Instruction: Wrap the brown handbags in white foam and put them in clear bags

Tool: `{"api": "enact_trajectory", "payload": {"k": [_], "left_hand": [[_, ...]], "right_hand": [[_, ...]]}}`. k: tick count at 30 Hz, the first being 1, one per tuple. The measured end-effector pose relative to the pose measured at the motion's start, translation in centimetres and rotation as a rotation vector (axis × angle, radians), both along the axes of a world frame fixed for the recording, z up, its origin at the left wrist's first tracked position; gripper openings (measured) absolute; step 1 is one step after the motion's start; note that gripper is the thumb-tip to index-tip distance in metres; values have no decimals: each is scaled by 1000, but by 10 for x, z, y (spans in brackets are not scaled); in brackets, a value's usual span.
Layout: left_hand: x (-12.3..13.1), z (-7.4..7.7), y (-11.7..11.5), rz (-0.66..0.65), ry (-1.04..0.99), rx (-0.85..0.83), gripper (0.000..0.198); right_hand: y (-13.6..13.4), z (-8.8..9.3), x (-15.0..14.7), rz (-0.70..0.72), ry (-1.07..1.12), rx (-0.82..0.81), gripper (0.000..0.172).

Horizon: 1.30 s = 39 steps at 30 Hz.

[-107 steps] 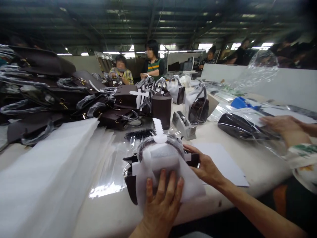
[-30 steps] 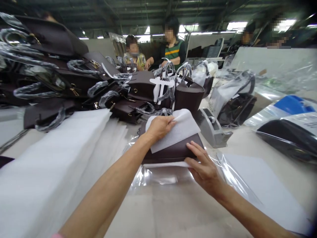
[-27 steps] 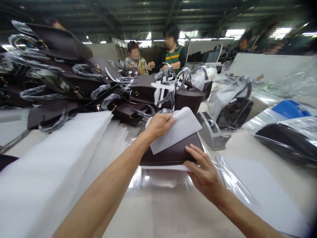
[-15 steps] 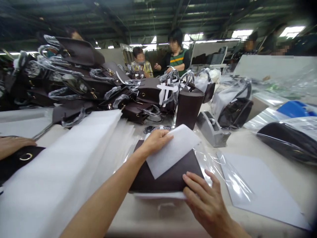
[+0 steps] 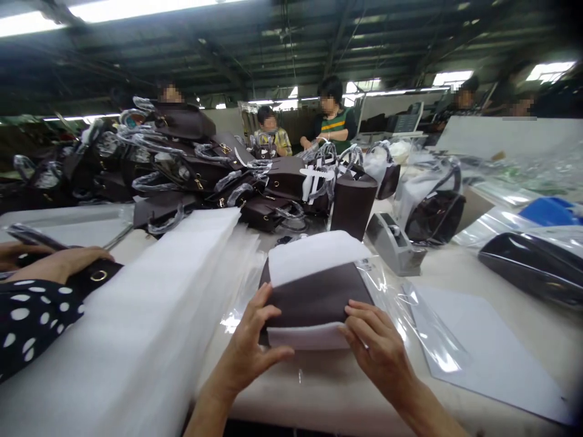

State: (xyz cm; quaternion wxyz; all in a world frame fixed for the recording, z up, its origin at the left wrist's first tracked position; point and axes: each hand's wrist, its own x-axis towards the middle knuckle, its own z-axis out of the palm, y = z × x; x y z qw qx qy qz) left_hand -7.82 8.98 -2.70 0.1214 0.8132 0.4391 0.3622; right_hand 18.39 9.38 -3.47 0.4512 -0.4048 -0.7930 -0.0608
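A dark brown handbag [image 5: 314, 300] lies in front of me on a clear plastic bag [image 5: 373, 273]. A white foam sheet [image 5: 319, 252] covers its far part, and a strip of white foam [image 5: 305, 337] runs along its near edge. My left hand [image 5: 248, 334] is at the handbag's near left corner, fingers against its side and thumb spread apart. At the right edge, my right hand [image 5: 376, 340] grips the handbag's near corner, fingertips on top and thumb by the foam strip. The handbag's underside is hidden.
Left of me lies a tall stack of white foam sheets [image 5: 136, 303]. Wrapped handbags [image 5: 182, 164] pile up beyond. A grey tape dispenser [image 5: 396, 246] and flat plastic bags [image 5: 483, 346] are to the right. A co-worker's hand [image 5: 68, 264] works at far left.
My left hand has let go of the white foam sheet, which now lies across the handbag's far part, and moved to the near left corner. My right hand has closed around the right corner.
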Motion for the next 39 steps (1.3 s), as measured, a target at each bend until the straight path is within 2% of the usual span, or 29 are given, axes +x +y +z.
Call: {"api": "enact_trajectory", "payload": {"k": [2, 3, 6, 10, 14, 17, 23, 29, 34, 39], "left_hand": [[8, -7, -5, -9, 27, 107, 11], [11, -9, -5, -8, 27, 143, 5], [14, -9, -4, 11, 8, 192, 8], [7, 4, 0, -6, 18, 170, 8], [5, 15, 4, -51, 38, 134, 7], [12, 11, 5, -45, 39, 191, 7], [28, 1, 1, 84, 8, 316, 8], [33, -6, -1, 151, 52, 376, 7], [36, -9, 1, 158, 101, 474, 9], [46, 5, 3, 190, 166, 522, 8]], "right_hand": [[1, -5, 3, -13, 9, 6, 4], [0, -8, 4, -28, 4, 16, 5], [-8, -15, 2, -75, -23, 43, 7], [-22, -16, -4, -49, -36, 2, 8], [-18, -12, -3, -107, 42, -39, 4], [-7, -11, 2, -122, 96, -45, 3], [1, -11, 5, -141, 146, -106, 6], [3, -14, 9, -192, 146, -97, 34], [9, -18, 16, -162, 129, -57, 22], [12, -18, 19, -121, 169, -48, 19]]}}
